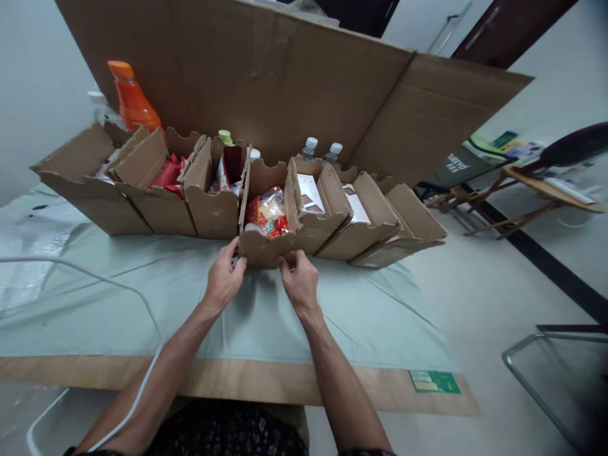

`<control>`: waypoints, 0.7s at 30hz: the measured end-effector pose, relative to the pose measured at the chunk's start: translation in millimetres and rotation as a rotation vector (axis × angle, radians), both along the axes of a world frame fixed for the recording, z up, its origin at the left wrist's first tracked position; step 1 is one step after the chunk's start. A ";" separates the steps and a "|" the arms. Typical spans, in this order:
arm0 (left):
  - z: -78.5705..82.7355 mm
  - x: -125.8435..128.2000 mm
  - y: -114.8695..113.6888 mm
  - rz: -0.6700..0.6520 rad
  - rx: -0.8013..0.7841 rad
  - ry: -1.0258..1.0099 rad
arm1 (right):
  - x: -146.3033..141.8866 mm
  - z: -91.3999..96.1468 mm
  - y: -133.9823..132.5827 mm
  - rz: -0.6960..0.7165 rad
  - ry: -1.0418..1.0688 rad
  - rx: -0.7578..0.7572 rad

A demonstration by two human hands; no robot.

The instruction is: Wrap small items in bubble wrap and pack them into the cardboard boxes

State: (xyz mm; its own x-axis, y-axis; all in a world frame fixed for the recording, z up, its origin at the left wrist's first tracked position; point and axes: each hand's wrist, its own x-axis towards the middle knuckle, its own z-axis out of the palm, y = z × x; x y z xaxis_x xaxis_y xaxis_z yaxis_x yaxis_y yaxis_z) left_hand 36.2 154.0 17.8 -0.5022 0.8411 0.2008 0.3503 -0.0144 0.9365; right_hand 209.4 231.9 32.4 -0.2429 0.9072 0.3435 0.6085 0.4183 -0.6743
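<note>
A cardboard box (266, 252) with a scalloped rim stands a little forward of its neighbours in the row, with red and clear snack packets (268, 212) inside. My left hand (225, 277) grips its front left corner, thumb on the front face and fingers around the side. At the lower front right corner, my right hand (301, 278) has its fingers curled against the cardboard. To the left, another box (213, 214) holds an opened dark red and white pack. On the right, a neighbouring box (316, 231) contains a white carton (310, 193).
More cardboard boxes (161, 215) line the green cloth (266, 316). Behind them stand an orange bottle (135, 104), white-capped bottles (310, 149) and a tall cardboard panel (285, 82). A white cable (147, 304) crosses my left forearm. A wooden chair (536, 183) is at the right.
</note>
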 end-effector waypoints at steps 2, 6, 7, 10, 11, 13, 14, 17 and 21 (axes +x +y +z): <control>-0.1 -4.1 15.2 0.116 -0.033 0.059 | -8.0 0.9 4.5 -0.002 -0.026 -0.017; -1.3 -9.5 28.7 0.155 -0.052 0.044 | -16.1 0.8 -2.2 0.199 -0.007 -0.035; -2.3 -9.5 30.0 0.150 -0.051 0.026 | -18.2 0.6 -3.1 0.260 -0.008 -0.036; -7.5 -7.9 35.9 0.129 -0.031 -0.039 | -28.4 -0.1 3.9 0.351 -0.050 -0.047; -10.0 -7.2 38.7 0.118 -0.022 -0.061 | -32.7 -0.5 9.1 0.355 -0.069 -0.053; -15.4 -5.8 44.4 0.086 -0.007 -0.101 | -41.4 -1.6 21.4 0.354 -0.098 -0.066; -18.0 -5.1 46.3 0.064 -0.003 -0.117 | -45.1 -2.4 27.3 0.352 -0.105 -0.072; -23.5 -3.4 42.5 -0.006 -0.015 -0.149 | -51.3 -5.1 39.9 0.341 -0.100 -0.087; -20.9 -6.8 7.6 -0.059 -0.044 -0.153 | -47.3 -2.7 40.0 0.336 -0.115 -0.106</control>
